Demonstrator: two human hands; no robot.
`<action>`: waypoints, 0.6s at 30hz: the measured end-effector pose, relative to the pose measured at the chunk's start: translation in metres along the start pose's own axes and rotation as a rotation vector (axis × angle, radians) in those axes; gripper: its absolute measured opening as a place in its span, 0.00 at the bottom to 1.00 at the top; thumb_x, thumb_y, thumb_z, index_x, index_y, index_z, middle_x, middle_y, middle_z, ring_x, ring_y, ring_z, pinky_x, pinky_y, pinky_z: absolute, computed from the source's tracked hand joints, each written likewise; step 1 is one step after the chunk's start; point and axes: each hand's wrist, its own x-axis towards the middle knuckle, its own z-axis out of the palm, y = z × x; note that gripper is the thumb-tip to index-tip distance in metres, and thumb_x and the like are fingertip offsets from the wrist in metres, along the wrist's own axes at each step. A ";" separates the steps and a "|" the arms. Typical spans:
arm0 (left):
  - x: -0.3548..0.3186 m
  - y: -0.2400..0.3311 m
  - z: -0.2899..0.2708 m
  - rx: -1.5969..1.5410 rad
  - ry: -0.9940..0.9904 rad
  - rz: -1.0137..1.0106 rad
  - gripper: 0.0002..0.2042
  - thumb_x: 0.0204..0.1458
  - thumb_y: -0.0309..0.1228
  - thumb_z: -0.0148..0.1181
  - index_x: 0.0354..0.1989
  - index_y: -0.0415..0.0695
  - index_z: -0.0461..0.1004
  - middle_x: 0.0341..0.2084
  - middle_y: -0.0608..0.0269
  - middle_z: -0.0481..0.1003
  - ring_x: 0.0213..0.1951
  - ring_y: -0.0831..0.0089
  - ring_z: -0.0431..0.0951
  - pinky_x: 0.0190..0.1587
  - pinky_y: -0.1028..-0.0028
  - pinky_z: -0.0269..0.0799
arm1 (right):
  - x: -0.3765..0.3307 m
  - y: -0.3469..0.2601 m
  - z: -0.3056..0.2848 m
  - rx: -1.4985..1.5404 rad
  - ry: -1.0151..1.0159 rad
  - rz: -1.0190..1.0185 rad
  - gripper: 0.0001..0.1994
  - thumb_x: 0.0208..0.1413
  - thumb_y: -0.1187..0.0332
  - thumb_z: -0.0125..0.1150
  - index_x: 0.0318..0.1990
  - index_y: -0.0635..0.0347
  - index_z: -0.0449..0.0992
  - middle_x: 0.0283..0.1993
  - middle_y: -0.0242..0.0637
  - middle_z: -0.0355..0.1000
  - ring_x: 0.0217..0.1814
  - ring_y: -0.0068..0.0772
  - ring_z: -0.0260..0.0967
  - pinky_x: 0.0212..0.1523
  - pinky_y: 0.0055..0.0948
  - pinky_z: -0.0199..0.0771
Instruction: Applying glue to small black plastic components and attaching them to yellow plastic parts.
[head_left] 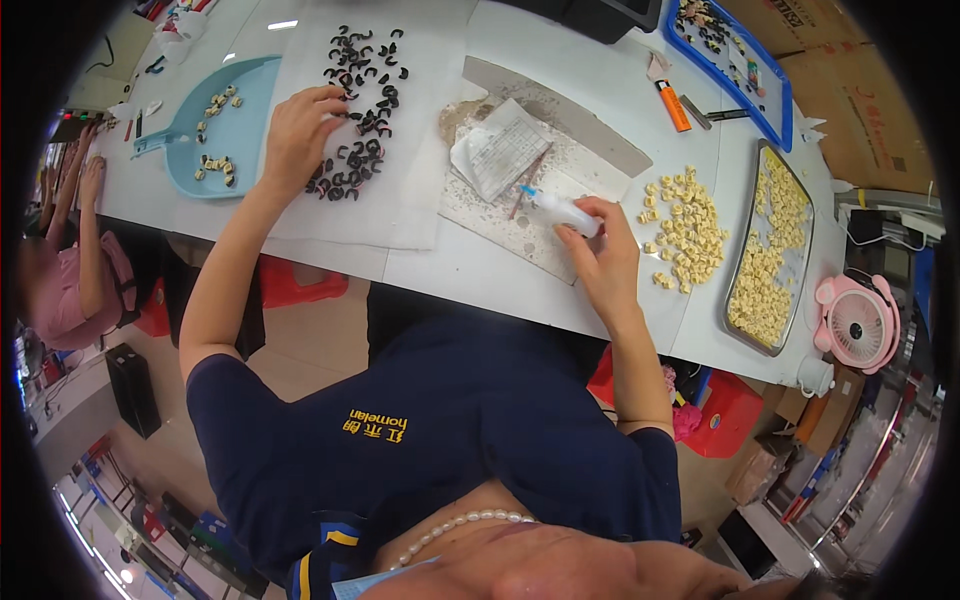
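Observation:
My left hand [300,140] reaches over the left edge of a spread of small black curved pieces [350,165]. Its fingers are bent but apart, the tips beside the pieces, and I see nothing held in them. In my right hand [605,255] is a small white squeeze bottle [565,212] with a blue tip, tilted toward the left. The bottle is above a stained board [490,235], close to a folded sheet of printed paper [505,155]. Right of that hand lies a loose pile of small cream-coloured pieces [690,235].
A light-blue dustpan-shaped tray [255,85] holds a few cream pieces. At right stand a metal tray [768,344] of cream pieces, a blue tray [785,105], an orange lighter [673,106] and a pink fan [858,322]. A person in pink [75,290] sits at far left.

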 end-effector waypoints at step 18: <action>-0.064 0.226 0.045 -1.802 -0.435 -1.042 0.13 0.48 0.19 0.56 0.44 0.37 0.69 0.31 0.56 0.76 0.32 0.73 0.76 0.30 0.83 0.67 | -0.091 -0.020 -0.037 0.444 0.164 0.077 0.11 0.47 0.74 0.61 0.39 0.66 0.69 0.31 0.33 0.69 0.30 0.17 0.63 0.32 0.18 0.64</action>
